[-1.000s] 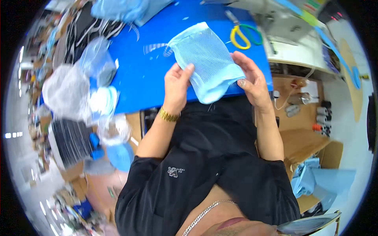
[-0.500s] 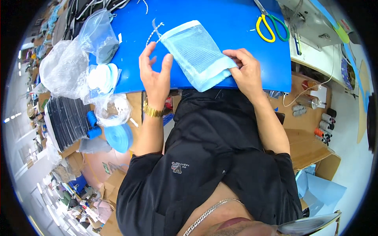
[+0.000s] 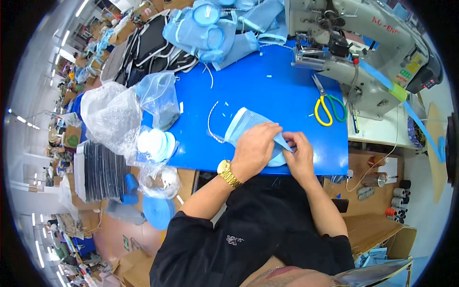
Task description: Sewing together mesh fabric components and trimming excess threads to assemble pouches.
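Half a second ago we held the light blue mesh pouch (image 3: 248, 130) flat on the table, our hands at its two sides; now both hands have closed in over its near end, and the view has swung so that the sewing machine (image 3: 363, 52) fills the far right corner.

Our left hand (image 3: 254, 149) lies palm-down across the pouch, fingers curled over its lower part. Our right hand (image 3: 299, 156) pinches the pouch's near right corner between thumb and fingers, the two hands touching.

The pouch lies on the blue table (image 3: 267, 91) close to the near edge, right of the middle. Its long axis runs slantwise, its white-trimmed end pointing toward the far left and the covered end toward the near right corner. A short white cord (image 3: 210, 122) curves just beside it on the left.

Bare blue surface stretches from the pouch toward the far edge and to the right as far as the yellow-and-green scissors (image 3: 327, 106). The left edge is crowded with clear plastic bags (image 3: 114, 115) and a stack of white discs (image 3: 154, 143); blue fabric pieces (image 3: 215, 28) pile along the far edge.
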### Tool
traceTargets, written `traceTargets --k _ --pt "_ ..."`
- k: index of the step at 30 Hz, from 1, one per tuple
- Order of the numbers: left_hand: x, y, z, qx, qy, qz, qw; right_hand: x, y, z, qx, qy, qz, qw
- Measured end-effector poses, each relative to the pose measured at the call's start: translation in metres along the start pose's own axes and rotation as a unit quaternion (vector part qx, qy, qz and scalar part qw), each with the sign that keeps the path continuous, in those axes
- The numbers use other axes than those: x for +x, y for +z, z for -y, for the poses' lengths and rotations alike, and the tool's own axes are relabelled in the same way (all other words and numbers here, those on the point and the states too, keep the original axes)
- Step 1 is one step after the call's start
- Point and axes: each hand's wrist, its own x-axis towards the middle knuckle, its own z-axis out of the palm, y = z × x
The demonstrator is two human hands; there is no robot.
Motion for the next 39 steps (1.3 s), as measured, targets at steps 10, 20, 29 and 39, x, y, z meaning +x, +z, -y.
traceTargets --k 10,20,29,39 --pt "-0.011 0.014 0.052 -0.269 -0.236 0.06 0.932 -0.014 -0.007 -0.028 0.213 0.103 0.161 0.958" --pt "-0.011 0.015 0.04 -0.381 -0.262 0.076 0.883 -0.024 0.003 -0.032 0.227 0.117 0.099 0.962" --pt "-0.006 0.009 0.031 -0.299 -0.211 0.184 0.912 -0.021 -0.005 -0.024 0.15 0.036 0.096 0.983" --pt "-0.02 0.005 0.047 -0.388 -0.304 0.116 0.862 0.084 -0.108 -0.094 -0.413 -0.008 -0.04 0.91"
